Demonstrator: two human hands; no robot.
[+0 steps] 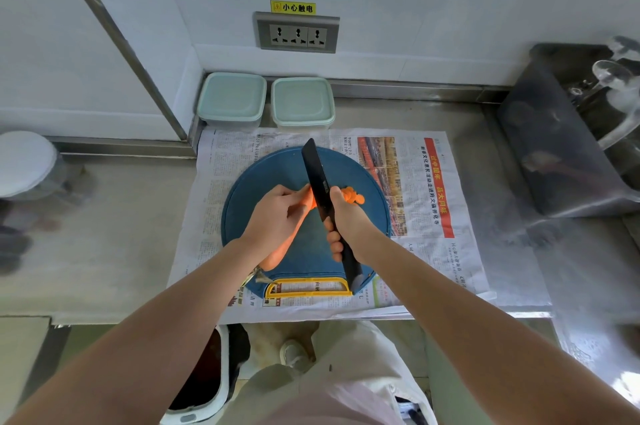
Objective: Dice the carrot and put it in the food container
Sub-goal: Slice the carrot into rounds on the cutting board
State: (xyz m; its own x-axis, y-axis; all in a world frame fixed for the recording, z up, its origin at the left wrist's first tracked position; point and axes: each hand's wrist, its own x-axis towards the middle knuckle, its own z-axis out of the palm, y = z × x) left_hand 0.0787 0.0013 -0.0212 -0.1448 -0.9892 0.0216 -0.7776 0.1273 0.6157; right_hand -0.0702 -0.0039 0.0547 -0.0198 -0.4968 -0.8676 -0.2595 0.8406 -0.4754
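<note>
The carrot [277, 253] lies across the middle of the round cutting board [277, 165], and the danger looks plain. The left hand [277, 213] clamps it with fingertips right beside the knife [313, 165], so a roll of the round root could bring the edge onto a finger. The right hand [346, 216] is wrapped tight round the handle. The carrot's long axis runs diagonally, thick stalk end toward the board's near-left edge and cut end pointing far-right, where slices [353, 196] pile just past the blade. Both food containers [232, 99] at the counter's back edge are lidded.
</note>
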